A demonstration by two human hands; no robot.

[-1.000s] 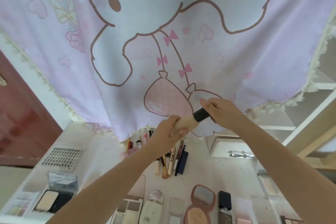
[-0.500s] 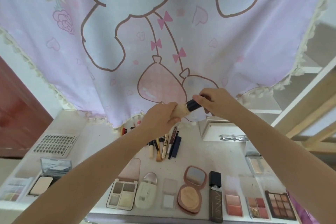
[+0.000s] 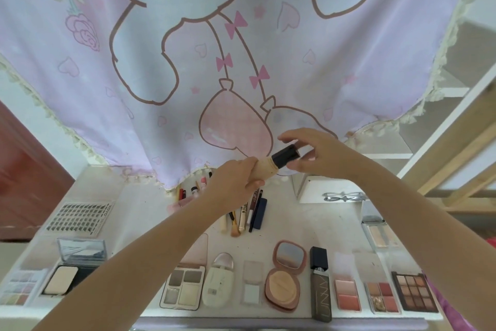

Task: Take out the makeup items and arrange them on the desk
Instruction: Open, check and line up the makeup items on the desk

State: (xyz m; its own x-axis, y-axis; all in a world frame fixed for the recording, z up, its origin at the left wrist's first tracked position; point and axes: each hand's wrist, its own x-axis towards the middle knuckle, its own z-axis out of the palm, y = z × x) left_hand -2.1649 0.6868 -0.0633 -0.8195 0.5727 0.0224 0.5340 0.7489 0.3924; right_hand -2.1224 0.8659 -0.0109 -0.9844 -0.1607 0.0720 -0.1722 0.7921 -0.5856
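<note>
A large pink cartoon-print curtain (image 3: 241,62) hangs behind the white desk (image 3: 134,196) and its fringed hem drapes onto the desk's far edge. Along the desk's near edge stands a row of opened makeup items: a black powder compact (image 3: 72,271) toward the desk's left end, an eyeshadow quad (image 3: 183,289), a round pink cushion compact (image 3: 284,277) with its mirror lid raised, a dark tube with a black cap (image 3: 320,287), and a nine-pan brown palette (image 3: 413,291) toward the desk's right end. A sheet of false lashes (image 3: 80,216) lies on the desk's left side. A cluster of pencils and brushes (image 3: 247,212) lies at mid-desk, running back under the curtain hem. Above the desk's middle, clear of its surface, both hands hold a beige foundation tube (image 3: 265,168) tilted up to the right. The left hand (image 3: 236,183) grips the beige body, fingers wrapped round it. The right hand (image 3: 314,153) pinches the tube's black cap (image 3: 285,156) between thumb and fingertips, the other fingers arched over it.
</note>
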